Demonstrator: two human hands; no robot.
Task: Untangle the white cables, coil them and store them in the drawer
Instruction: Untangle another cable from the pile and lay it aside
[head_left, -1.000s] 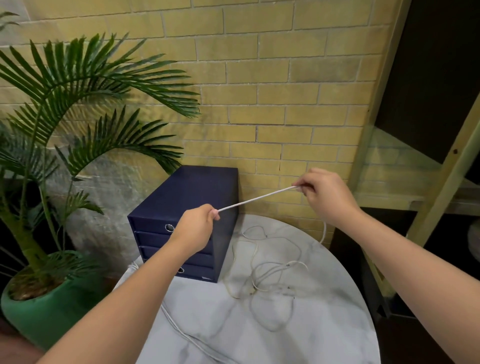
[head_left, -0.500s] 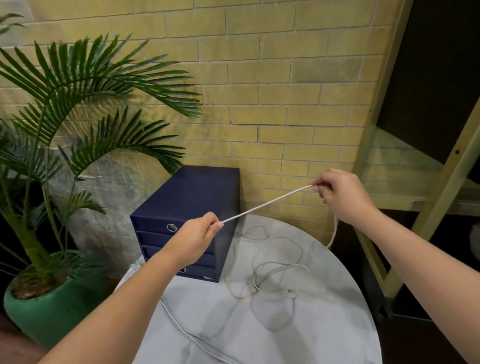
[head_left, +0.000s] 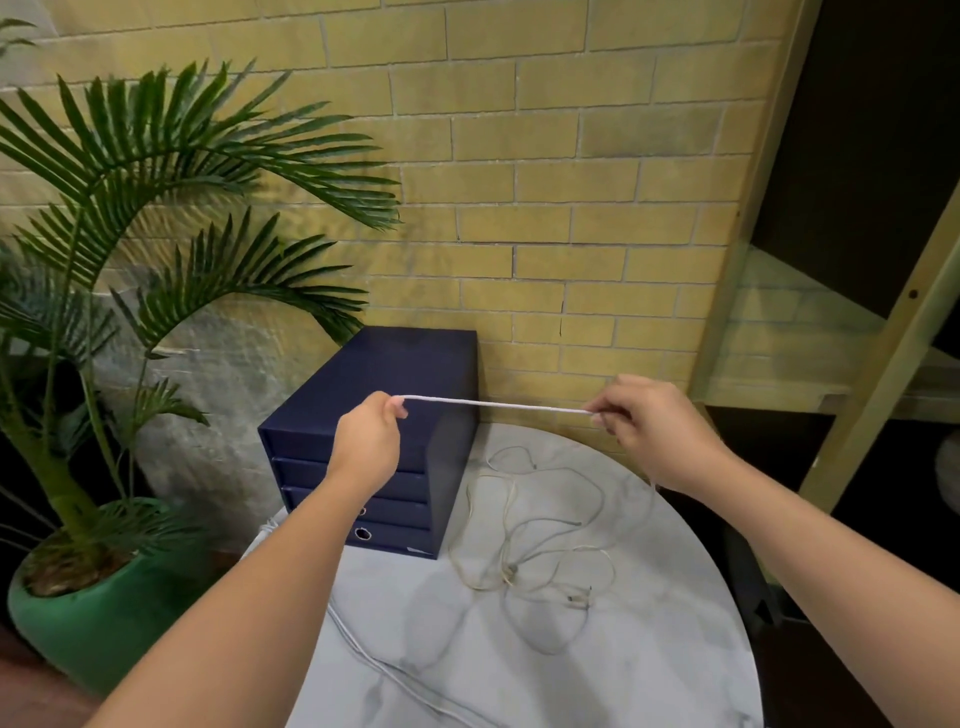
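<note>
Left hand (head_left: 368, 448) and right hand (head_left: 655, 431), raised level above the surface (head_left: 519, 665), each pinch a cable (head_left: 496, 404) stretched taut between them.

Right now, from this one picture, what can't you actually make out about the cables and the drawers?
Head view only.
- Drawer unit: its upper pulls sit behind the left hand and forearm.
- White cable: past each grip it is hidden by the left hand and right hand.
- Plugs in the loose tangle: too small to identify.
- Trailing cable on the marble table: cut off by the bottom edge.
</note>
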